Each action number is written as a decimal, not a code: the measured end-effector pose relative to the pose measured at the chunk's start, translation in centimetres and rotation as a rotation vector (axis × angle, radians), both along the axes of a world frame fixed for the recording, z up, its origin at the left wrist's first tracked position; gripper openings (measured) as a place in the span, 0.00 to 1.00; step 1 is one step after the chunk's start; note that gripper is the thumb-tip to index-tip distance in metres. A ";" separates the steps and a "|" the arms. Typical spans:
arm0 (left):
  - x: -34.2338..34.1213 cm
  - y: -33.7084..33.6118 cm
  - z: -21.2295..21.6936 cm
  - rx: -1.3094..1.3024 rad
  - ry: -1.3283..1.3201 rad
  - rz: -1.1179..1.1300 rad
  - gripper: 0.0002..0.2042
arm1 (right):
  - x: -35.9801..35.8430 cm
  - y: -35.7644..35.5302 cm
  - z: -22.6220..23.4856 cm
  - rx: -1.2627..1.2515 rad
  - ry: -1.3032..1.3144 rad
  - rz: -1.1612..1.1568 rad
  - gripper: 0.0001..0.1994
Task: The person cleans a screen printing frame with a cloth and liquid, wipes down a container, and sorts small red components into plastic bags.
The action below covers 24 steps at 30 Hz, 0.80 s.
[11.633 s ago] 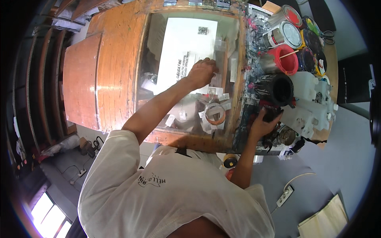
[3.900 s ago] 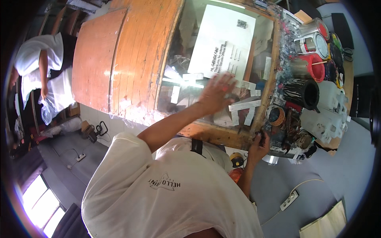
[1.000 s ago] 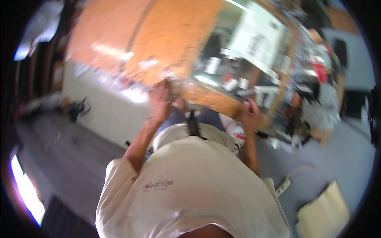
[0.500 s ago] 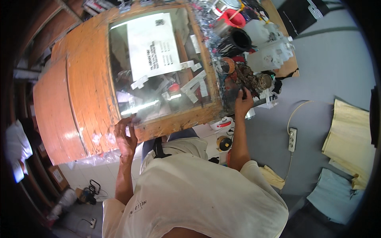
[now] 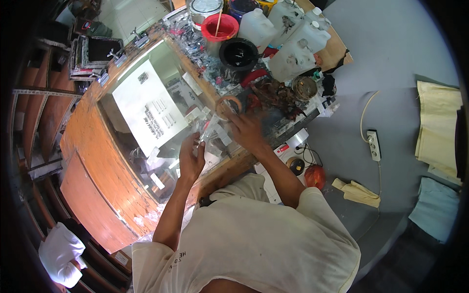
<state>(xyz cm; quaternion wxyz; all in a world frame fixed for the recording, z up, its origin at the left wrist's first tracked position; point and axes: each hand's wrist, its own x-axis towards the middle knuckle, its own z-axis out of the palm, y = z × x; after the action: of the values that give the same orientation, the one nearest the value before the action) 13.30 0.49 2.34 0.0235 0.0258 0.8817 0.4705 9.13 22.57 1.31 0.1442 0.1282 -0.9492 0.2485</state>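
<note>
A roll of tape (image 5: 228, 103) with an orange-brown core is in the fingers of my right hand (image 5: 247, 131), over the right edge of a glass-topped table (image 5: 183, 90). My left hand (image 5: 191, 158) is just left of it, above the glass. Its thumb and fingers close on a piece of clear film (image 5: 208, 128) reaching toward the roll; where the film ends is hard to see. Under the glass lie a printed white sheet (image 5: 151, 105) and paper scraps.
A black tub (image 5: 239, 53), a red tub (image 5: 219, 27) with a stick and translucent jugs (image 5: 293, 61) crowd the far right. Crumpled dark brown material (image 5: 278, 96) and a jar (image 5: 305, 88) lie beside my right hand. A power strip (image 5: 373, 145) is at the right.
My view has turned. My left hand has come from the table's front edge toward the right one. My right hand has left the brown material and taken the tape roll.
</note>
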 end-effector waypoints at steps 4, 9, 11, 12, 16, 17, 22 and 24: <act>-2.9 2.7 -0.2 0.011 -0.036 -0.058 0.15 | 0.4 5.3 1.4 -0.022 0.126 -0.261 0.09; -7.6 11.1 -1.7 -0.027 -0.019 -0.218 0.13 | -3.6 10.5 -1.8 -0.120 0.067 -0.292 0.15; -9.1 13.5 -2.9 -0.123 0.010 -0.270 0.11 | -3.8 9.9 -1.7 -0.155 0.066 -0.340 0.15; -9.6 14.0 -4.2 -0.102 0.060 -0.277 0.10 | -4.3 9.3 -1.4 -0.177 0.071 -0.354 0.16; -8.8 14.0 -4.9 -0.069 0.051 -0.187 0.08 | -1.2 7.0 -0.3 -0.040 -0.099 -0.170 0.16; -8.3 13.3 -4.9 -0.047 0.028 -0.204 0.07 | -0.8 6.4 -0.9 -0.016 -0.108 -0.108 0.16; -5.7 7.6 -2.0 0.089 -0.100 -0.109 0.06 | 0.1 3.3 -1.1 -0.268 -0.120 -0.062 0.17; -5.2 5.5 -0.2 0.312 -0.042 0.042 0.04 | -0.6 2.0 0.3 -0.376 -0.076 -0.009 0.16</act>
<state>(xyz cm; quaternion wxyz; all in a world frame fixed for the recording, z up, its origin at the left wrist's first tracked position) 8.08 6.02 2.14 0.0278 0.0010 0.7975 0.6026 8.54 24.52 1.64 0.1306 0.0852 -0.8913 0.4257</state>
